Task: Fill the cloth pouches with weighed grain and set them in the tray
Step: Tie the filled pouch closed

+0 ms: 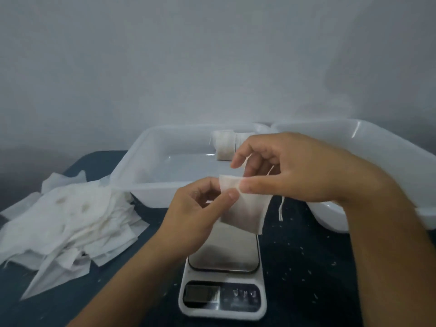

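Your left hand (195, 208) and right hand (295, 168) both pinch the top edge of one pouch (245, 208) | pouch hangs above the scale (224, 274) | tray (146, 147) behind holds filled pouches (224, 147)

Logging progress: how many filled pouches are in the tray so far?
2, as far as can be seen: both stand at the tray's far right, one pouch in front, another partly behind the right hand. More may be hidden there.
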`<state>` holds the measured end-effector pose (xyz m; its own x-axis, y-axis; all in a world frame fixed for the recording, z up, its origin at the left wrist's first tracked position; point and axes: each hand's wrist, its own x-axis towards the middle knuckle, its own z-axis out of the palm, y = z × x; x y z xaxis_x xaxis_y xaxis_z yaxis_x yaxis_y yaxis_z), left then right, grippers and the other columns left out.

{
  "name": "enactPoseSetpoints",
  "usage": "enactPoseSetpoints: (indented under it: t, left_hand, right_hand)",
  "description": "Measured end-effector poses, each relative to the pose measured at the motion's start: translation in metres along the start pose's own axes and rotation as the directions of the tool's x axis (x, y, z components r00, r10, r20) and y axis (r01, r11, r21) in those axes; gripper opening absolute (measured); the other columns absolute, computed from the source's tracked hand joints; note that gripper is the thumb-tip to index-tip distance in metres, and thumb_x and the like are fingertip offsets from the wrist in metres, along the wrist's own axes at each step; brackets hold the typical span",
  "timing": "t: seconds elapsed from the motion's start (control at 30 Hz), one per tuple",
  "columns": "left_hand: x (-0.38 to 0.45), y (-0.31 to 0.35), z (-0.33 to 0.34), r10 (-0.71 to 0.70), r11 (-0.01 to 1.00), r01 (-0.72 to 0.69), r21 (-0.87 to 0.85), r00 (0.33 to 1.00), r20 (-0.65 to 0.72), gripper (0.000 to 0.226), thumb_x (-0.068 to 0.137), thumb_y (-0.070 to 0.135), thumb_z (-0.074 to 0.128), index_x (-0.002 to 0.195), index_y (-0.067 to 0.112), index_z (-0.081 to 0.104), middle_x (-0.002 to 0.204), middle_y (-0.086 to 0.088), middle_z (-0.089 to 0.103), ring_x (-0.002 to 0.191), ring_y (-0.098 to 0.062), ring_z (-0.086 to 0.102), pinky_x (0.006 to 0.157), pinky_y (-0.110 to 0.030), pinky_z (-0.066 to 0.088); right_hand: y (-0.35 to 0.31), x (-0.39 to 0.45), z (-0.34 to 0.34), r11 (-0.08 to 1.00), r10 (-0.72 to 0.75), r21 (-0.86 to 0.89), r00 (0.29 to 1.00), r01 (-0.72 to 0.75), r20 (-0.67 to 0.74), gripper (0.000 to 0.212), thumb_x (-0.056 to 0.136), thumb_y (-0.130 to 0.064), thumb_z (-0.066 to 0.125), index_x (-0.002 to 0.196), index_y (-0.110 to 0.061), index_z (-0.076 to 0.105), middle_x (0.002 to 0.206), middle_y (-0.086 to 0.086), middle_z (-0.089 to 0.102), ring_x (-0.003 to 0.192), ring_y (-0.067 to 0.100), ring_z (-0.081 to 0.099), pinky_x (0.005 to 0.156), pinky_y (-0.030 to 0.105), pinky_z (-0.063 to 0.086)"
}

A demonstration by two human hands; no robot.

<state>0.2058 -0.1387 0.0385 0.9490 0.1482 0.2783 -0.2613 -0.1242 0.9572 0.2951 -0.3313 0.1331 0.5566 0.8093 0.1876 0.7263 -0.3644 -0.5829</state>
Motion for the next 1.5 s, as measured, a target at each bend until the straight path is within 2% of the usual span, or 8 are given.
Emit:
enactPoseSetpoints:
  t: [0.2,0.33,0.5,0.63,0.8,1.1,1.37,1.5]
  left_hand:
    - [-0.016,-0.018,-0.023,-0.121,0.991,0.116,-0.072,0.990,-0.069,0.021,0.090,0.032,0.076,0.099,0.013,0.079,0.100,-0.018,0.076,0.096,-0.040,0.071,0.089,-0.049,0.058]
    - [-0.018,-0.027,-0.035,-0.172,0.982,0.172,-0.078,0.985,0.010,0.038,0.081,0.044,0.076,0.100,0.010,0.075,0.101,-0.019,0.075,0.090,-0.030,0.072,0.086,-0.049,0.059]
    - [-0.023,-0.039,-0.046,-0.165,0.946,0.144,0.291,0.985,0.051,0.008,0.093,0.033,0.074,0.088,0.027,0.072,0.086,0.008,0.075,0.075,-0.011,0.073,0.074,-0.035,0.062]
    - [-0.022,-0.044,-0.049,0.005,0.758,-0.007,0.652,1.000,0.005,0.010,0.093,0.038,0.069,0.102,0.034,0.067,0.094,0.019,0.067,0.089,-0.001,0.064,0.082,-0.029,0.054]
    - [-0.016,-0.049,-0.061,0.007,0.776,0.088,0.624,0.989,-0.148,0.020,0.092,0.048,0.066,0.108,0.036,0.071,0.093,0.020,0.068,0.088,0.005,0.061,0.078,-0.015,0.048]
    - [-0.005,-0.072,-0.073,-0.133,0.851,0.285,0.442,0.930,-0.344,0.010,0.093,0.043,0.068,0.086,0.037,0.072,0.083,0.023,0.071,0.079,0.008,0.064,0.069,-0.016,0.047]
    - [-0.005,-0.072,-0.070,-0.144,0.861,0.291,0.416,0.926,-0.350,0.009,0.094,0.041,0.068,0.087,0.036,0.071,0.081,0.019,0.070,0.074,0.007,0.064,0.057,-0.008,0.046]
    - [-0.009,-0.067,-0.065,-0.162,0.881,0.265,0.391,0.948,-0.275,0.003,0.094,0.039,0.067,0.094,0.037,0.069,0.081,0.024,0.072,0.056,0.005,0.061,0.057,-0.021,0.046]
  right_hand:
    - [-0.004,0.012,0.015,0.993,0.020,-0.116,0.997,-0.012,0.073,0.007,0.089,-0.038,0.077,0.091,-0.043,0.074,0.083,-0.029,0.072,0.077,-0.010,0.067,0.068,0.006,0.049]
    - [-0.008,0.016,0.023,0.990,0.052,-0.139,0.992,-0.036,0.111,0.005,0.090,-0.035,0.076,0.092,-0.039,0.074,0.081,-0.028,0.071,0.074,-0.010,0.066,0.064,0.003,0.044]
    - [0.005,0.028,0.043,0.937,0.247,-0.308,0.935,-0.164,0.253,0.005,0.093,-0.039,0.074,0.096,-0.041,0.070,0.081,-0.028,0.072,0.074,-0.011,0.066,0.064,0.008,0.049]
    - [0.013,0.036,0.058,0.880,0.325,-0.428,0.919,-0.207,0.222,0.016,0.091,-0.045,0.074,0.105,-0.041,0.068,0.091,-0.023,0.070,0.084,-0.009,0.063,0.082,0.021,0.055]
    - [0.006,0.029,0.044,0.894,0.305,-0.388,0.939,-0.225,0.158,0.031,0.085,-0.059,0.070,0.114,-0.052,0.059,0.101,-0.031,0.068,0.087,-0.014,0.063,0.076,0.011,0.045]
    - [0.000,0.014,0.014,0.938,0.260,-0.181,0.945,-0.296,-0.200,0.015,0.082,-0.055,0.069,0.095,-0.046,0.069,0.082,-0.031,0.072,0.074,-0.009,0.067,0.080,0.033,0.054]
    - [0.005,0.013,0.016,0.892,0.415,-0.192,0.910,-0.410,-0.016,0.015,0.082,-0.054,0.070,0.096,-0.049,0.067,0.082,-0.020,0.077,0.070,0.004,0.075,0.083,0.046,0.061]
    - [0.009,0.019,0.025,0.864,0.478,-0.253,0.866,-0.435,0.144,0.024,0.079,-0.055,0.073,0.097,-0.041,0.067,0.083,-0.015,0.079,0.075,0.012,0.077,0.082,0.045,0.061]
